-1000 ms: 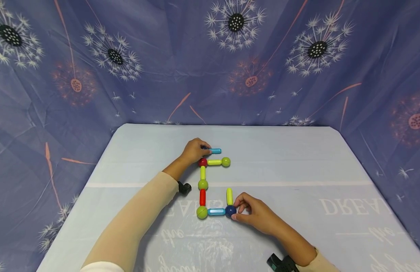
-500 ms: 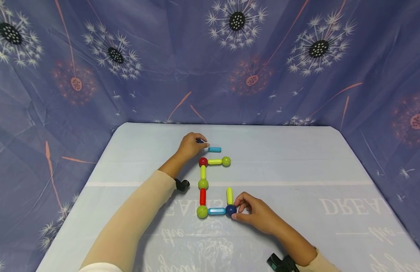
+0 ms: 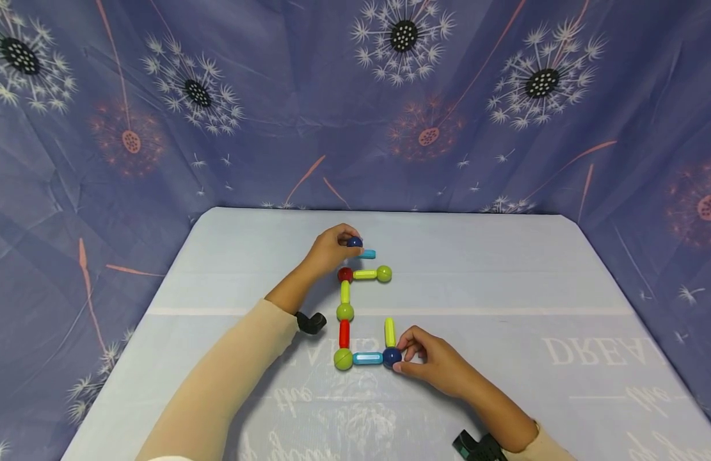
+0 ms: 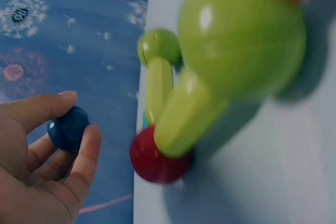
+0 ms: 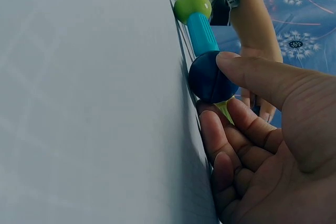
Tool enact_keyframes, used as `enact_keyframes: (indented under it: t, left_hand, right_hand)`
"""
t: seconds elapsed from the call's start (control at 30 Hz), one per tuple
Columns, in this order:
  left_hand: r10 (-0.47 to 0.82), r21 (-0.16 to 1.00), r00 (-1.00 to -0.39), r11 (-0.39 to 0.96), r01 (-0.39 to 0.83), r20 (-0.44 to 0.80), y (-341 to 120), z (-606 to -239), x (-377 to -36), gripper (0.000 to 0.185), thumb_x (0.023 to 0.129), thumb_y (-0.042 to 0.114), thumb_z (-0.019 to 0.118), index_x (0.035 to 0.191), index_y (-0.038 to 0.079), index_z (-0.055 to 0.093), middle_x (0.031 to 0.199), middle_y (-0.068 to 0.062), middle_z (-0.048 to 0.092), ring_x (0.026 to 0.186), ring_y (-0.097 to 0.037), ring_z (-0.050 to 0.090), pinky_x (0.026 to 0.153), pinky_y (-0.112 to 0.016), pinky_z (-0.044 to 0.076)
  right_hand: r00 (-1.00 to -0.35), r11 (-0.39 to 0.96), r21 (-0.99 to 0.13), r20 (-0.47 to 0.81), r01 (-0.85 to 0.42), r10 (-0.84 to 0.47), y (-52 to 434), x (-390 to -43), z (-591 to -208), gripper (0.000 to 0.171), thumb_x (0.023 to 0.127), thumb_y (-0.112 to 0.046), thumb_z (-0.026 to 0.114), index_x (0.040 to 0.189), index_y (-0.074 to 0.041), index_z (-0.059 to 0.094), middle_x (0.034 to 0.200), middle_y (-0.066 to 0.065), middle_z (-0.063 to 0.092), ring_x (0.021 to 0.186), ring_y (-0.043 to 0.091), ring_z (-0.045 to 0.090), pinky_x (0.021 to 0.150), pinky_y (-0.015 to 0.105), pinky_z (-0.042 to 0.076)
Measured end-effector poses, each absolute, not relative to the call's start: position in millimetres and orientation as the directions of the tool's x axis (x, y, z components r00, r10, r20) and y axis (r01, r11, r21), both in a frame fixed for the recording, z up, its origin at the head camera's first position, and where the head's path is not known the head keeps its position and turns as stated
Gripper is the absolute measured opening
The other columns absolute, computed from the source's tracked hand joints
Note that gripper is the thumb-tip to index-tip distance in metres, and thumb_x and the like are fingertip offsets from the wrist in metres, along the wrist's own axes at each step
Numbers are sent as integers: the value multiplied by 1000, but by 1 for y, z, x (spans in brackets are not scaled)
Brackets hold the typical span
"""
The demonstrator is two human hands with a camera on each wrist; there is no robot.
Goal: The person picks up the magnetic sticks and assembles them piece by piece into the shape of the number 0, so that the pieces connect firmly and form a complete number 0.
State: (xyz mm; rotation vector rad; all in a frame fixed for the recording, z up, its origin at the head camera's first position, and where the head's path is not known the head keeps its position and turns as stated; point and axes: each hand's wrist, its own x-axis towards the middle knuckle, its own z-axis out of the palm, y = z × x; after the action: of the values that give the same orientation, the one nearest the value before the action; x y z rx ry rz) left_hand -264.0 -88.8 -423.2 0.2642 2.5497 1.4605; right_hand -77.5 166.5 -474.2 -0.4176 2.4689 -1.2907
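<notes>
Between thumb and fingers, my left hand [image 3: 327, 251] pinches a dark blue ball [image 4: 69, 129] near the far end of the table. Just by that hand lies a loose light-blue rod [image 3: 368, 254], partly covered by the thumb. My right hand [image 3: 438, 362] holds another dark blue ball [image 5: 212, 77] at the near corner of a chain of rods and balls. A yellow-green rod [image 3: 390, 331] points away from this ball, and a light-blue rod [image 5: 202, 33] joins it to a green ball [image 3: 343, 359]. From there run a red rod [image 3: 344, 333], a green ball [image 3: 345, 312] and a yellow-green rod [image 3: 345, 292].
At the chain's far corner is a red ball [image 3: 345, 274], with a yellow-green rod [image 3: 365, 274] leading right to a green ball [image 3: 384, 273]. The pale table [image 3: 505, 269] has printed lettering. Behind it hangs a blue dandelion-patterned cloth [image 3: 332, 115].
My left hand drew back left from beside the light-blue rod, then came right again, and the dark blue ball now shows at its fingertips. My right hand has stayed in place.
</notes>
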Motion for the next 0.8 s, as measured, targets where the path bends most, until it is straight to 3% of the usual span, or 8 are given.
enact_keyframes:
  t: [0.27,0.57,0.8]
  left_hand:
    - [364,888,-927,450,97,-84,-82,-418,-240,32,90,20,78,121,22,73,125,-7,58,125,-29,61,88,-37,58]
    - [524,886,-841,443,135,-134,-78,-423,-219,40,89,20,79,128,18,70,128,-1,64,116,-22,64,90,-32,54]
    - [553,883,-815,453,122,-171,-75,-431,-207,41,89,19,79,128,15,69,122,-4,66,112,-21,64,96,-36,53]
  right_hand:
    - [-907,551,-828,-149,-104,-395,166,-78,-474,33,86,-36,80,106,-20,61,88,-5,63,85,9,55,79,22,43]
    - [-905,550,-828,-141,-114,-400,167,-79,-476,33,86,-37,80,107,-20,61,89,-6,63,84,8,55,78,22,43]
    - [-907,559,-822,-146,-111,-396,167,-78,-476,33,86,-37,80,106,-21,61,88,-7,63,84,8,55,78,22,43]
